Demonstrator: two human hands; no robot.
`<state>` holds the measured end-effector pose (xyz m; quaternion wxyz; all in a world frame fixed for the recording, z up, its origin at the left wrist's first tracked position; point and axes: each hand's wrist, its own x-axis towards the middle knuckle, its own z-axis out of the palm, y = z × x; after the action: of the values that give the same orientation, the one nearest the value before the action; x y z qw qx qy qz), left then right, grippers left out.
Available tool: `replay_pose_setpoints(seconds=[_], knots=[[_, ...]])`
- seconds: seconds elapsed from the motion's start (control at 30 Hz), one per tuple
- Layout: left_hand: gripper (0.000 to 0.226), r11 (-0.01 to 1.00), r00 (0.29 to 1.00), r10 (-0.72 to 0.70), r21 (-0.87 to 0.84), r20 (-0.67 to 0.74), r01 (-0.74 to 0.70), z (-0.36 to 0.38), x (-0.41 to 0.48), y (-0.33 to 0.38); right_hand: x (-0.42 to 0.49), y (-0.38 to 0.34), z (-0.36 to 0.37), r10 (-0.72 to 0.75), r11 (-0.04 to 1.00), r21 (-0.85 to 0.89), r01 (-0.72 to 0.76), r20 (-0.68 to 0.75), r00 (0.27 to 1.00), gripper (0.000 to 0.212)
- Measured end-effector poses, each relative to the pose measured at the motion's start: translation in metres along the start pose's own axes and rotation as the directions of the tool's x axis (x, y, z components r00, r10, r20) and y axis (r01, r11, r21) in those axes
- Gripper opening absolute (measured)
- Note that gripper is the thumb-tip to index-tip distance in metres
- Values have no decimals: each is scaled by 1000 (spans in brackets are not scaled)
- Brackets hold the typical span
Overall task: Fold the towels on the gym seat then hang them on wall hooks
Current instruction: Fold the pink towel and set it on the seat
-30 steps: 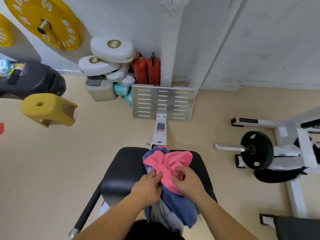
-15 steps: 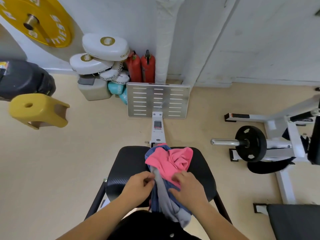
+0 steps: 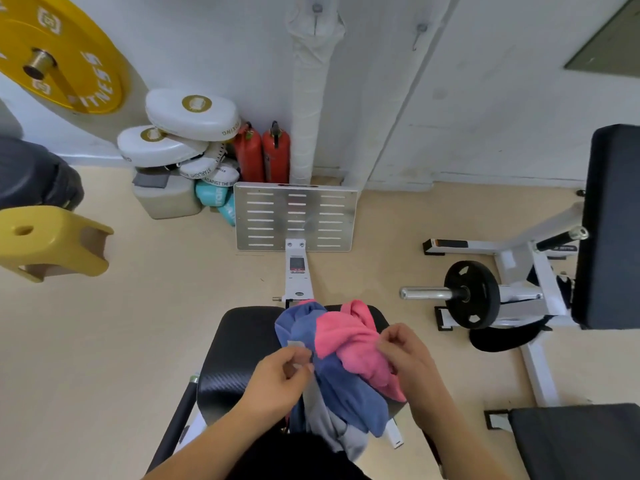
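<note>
Towels, three, head view: pink towel (image 3: 349, 341), blue towel (image 3: 346, 386) and grey towel (image 3: 332, 431) bunched in one heap on the black gym seat (image 3: 235, 348), with the blue and grey ends hanging over its near edge. Grip, left hand (image 3: 277, 379): fingers curled, pinching the grey towel's pale edge. Grip, right hand (image 3: 408, 362): fingers curled on the pink towel's right side. Location, wall hooks (image 3: 420, 29): white wall beyond, well apart from the heap.

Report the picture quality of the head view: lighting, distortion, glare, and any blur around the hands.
Head view: even, soft indoor light with no hard shadows; strong wide-angle distortion, which tilts the wall corner and stretches the frame's edges; mild sheen on the metal footplate; left hand and right hand, both pinching the towels, look slightly soft, with fingertip detail smeared.
</note>
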<state>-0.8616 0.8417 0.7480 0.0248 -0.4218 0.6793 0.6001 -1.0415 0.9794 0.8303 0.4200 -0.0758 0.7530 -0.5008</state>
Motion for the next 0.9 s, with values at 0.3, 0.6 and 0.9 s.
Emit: replay_pose_setpoints(seconds=[0.3,0.6,0.9], knots=[[37,975,964,223,-15,147,-223,9,-5,85,-41,-48,-16,-57,997,57,54,46,997,18],[22,951,971,212,-208,-108,-231,-30,-16,130,-39,-25,-49,-80,965,-262,12,-251,965,8],[52,882,882,462,60,94,-468,23,-96,211,-85,-49,-100,-203,890,-370,268,206,957,28]])
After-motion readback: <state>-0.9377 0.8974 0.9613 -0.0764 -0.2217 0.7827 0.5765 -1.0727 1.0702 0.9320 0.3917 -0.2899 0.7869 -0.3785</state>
